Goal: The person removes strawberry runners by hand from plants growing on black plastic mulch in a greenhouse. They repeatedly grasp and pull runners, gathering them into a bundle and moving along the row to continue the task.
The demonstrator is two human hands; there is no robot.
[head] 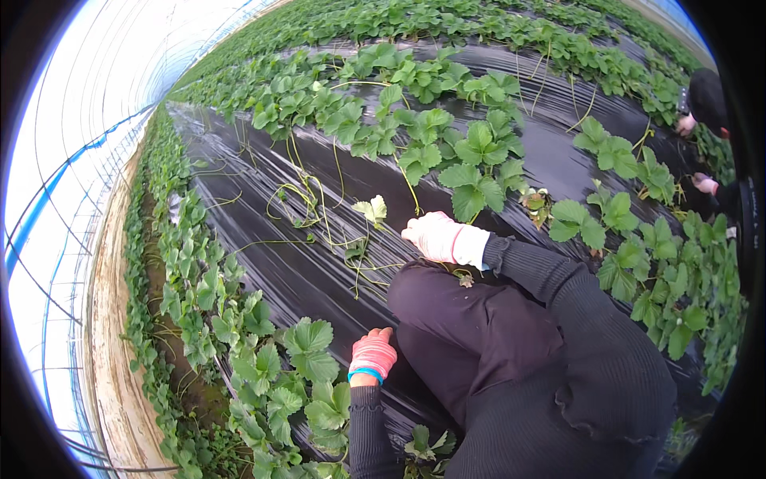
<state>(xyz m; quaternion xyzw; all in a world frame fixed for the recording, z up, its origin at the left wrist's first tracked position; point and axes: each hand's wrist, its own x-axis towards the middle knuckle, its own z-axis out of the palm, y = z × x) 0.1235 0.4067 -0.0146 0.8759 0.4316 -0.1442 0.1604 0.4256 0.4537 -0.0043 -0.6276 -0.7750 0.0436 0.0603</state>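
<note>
My right hand (446,238), in a white and pink knit glove with bare fingertips, reaches in beside a strawberry plant (473,161). A yellowish runner (408,179) comes down to its fingers; whether they grip it is hidden. Just left of that hand, a pale strawberry leaf (372,209) and a tangle of cut or loose runners (308,200) lie on black plastic mulch film (269,197). My left hand (374,353), in a pink striped glove with a blue cuff, is lower down by my knee, its fingers bent. Nothing shows in it, and its palm is turned away.
Strawberry rows run along both sides, with nearby plants (311,347) beside my left forearm. My bent knee (431,299) is between my hands. At the far right, another person's gloved hand (705,183) is among the plants. A greenhouse film wall (66,179) with hoops stands at left.
</note>
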